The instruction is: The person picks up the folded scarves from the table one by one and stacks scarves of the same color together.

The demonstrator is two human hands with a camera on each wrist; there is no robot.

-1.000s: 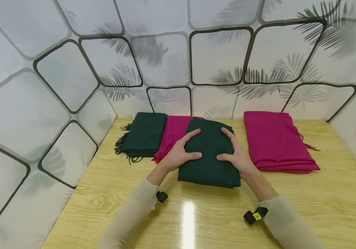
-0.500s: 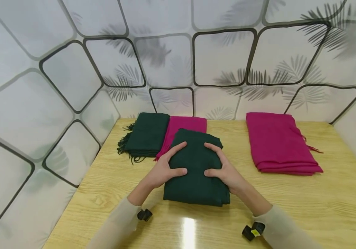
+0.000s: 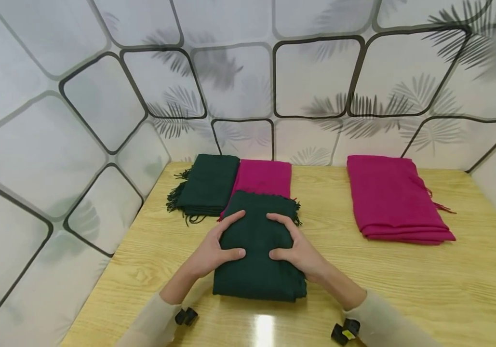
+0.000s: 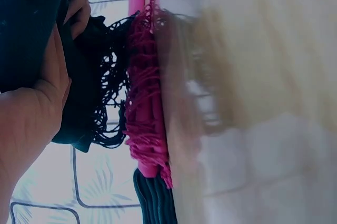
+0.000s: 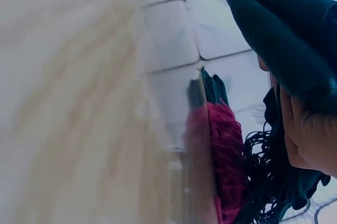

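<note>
A folded dark green scarf [image 3: 256, 274] is held between both hands above the front middle of the table, its fringe hanging at the far edge. My left hand [image 3: 215, 250] grips its left side, with the thumb on top; the left wrist view shows other fingers against its underside. On the right side my right hand [image 3: 300, 253] grips it in the same way, thumb on top. Both wrist views show the scarf [image 4: 26, 29] lifted off the table, with dark fringe dangling from it. Part of a folded magenta scarf [image 3: 265, 176] is hidden behind it.
Another folded dark green scarf [image 3: 210, 183] with fringe lies at the back left, against the magenta one. A larger folded magenta scarf [image 3: 397, 200] lies on the right of the wooden table [image 3: 404, 279]. Patterned walls [image 3: 313, 77] stand at the back and left.
Both hands have carried the dark green scarf leftward and nearer to the body. Its fringe now shows at the far edge, and more of the magenta scarf behind is uncovered.
</note>
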